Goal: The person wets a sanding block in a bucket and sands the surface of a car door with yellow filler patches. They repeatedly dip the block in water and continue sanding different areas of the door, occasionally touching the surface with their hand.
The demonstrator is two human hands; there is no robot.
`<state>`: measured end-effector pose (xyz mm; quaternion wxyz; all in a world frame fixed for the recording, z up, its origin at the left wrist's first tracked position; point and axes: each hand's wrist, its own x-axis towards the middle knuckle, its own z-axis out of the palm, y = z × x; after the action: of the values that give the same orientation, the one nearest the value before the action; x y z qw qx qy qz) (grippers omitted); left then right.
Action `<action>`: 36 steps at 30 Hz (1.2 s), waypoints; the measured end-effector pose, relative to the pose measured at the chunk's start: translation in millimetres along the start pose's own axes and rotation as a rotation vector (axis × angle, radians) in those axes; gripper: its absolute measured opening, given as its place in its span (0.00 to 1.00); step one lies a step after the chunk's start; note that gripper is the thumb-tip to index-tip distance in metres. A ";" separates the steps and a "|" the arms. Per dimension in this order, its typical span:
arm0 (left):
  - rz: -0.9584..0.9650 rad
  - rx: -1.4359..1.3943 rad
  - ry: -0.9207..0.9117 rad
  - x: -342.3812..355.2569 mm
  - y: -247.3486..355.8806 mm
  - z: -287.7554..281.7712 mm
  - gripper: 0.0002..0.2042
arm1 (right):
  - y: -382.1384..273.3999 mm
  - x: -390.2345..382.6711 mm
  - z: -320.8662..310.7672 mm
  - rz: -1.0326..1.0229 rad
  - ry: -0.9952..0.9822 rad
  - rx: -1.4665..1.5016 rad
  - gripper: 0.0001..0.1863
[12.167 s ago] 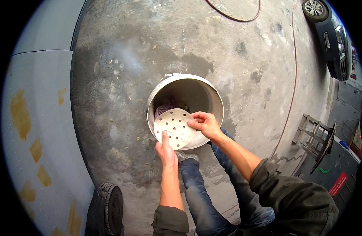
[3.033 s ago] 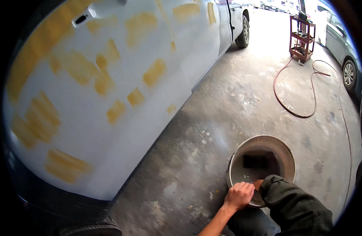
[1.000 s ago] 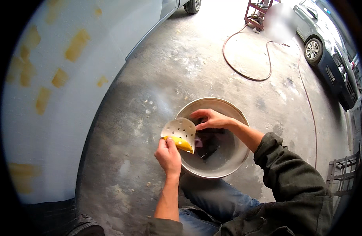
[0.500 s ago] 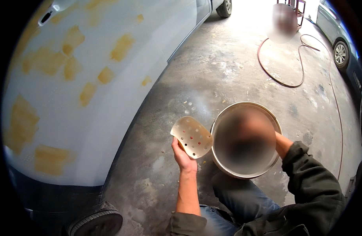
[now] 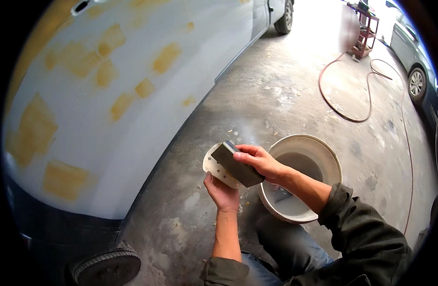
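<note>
The right hand (image 5: pixel 261 163) is now out of the bucket (image 5: pixel 329 159) and grasps a dark block (image 5: pixel 240 170), so the two pieces of this work are together, one in each grip. The left hand (image 5: pixel 223 193) holds the pale perforated disc (image 5: pixel 210 164) just above its fingers; the block covers part of it, contact unclear. Half a second ago the disc stood uncovered and the right hand was at the bucket, which now sits beyond that hand, to its right.
</note>
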<state>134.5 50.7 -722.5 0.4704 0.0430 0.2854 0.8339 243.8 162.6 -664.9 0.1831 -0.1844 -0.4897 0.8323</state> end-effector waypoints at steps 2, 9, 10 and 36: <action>0.021 -0.003 0.022 -1.9 9.1 -3.8 0.28 | 3.9 9.1 10.4 -0.003 -0.001 -0.091 0.26; 0.214 0.423 -0.085 9.4 18.6 -26.1 0.30 | 11.8 16.9 33.2 0.274 0.004 -0.008 0.26; 0.142 0.285 -0.005 8.4 21.4 -22.1 0.31 | 13.4 20.7 33.3 0.272 0.010 -0.018 0.26; 0.061 -0.298 -0.205 -8.3 30.0 -13.6 0.27 | 35.8 20.7 78.7 -0.854 0.226 -1.230 0.33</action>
<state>111.6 26.2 -716.7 0.4727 0.0665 0.1079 0.8721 183.2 97.6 -663.6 0.4028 -0.1316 -0.8728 0.2421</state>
